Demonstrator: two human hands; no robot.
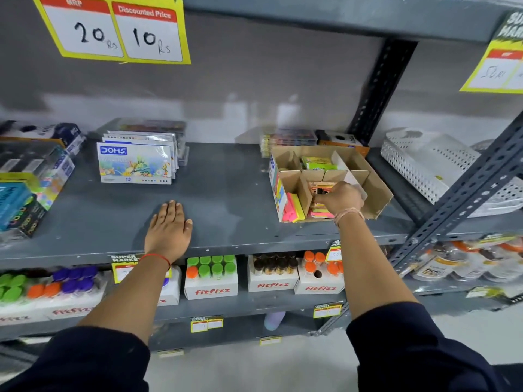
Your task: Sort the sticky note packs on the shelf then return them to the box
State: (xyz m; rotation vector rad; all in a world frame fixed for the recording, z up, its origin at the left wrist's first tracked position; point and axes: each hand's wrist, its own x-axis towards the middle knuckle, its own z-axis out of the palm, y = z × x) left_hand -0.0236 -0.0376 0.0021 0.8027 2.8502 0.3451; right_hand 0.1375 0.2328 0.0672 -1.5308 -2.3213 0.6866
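**Hands at the shelf and the divided box**

The left hand point(169, 226) is lying flat and released, palm down, on the bare grey shelf point(226, 182). The right hand point(341, 198) is reaching into the cardboard box point(376, 193), fingers closing on a sticky note pack point(318, 188) in a front compartment. Pink and yellow packs point(294, 207) are standing in the front left compartment; a green pack point(318, 163) is sitting in a rear one
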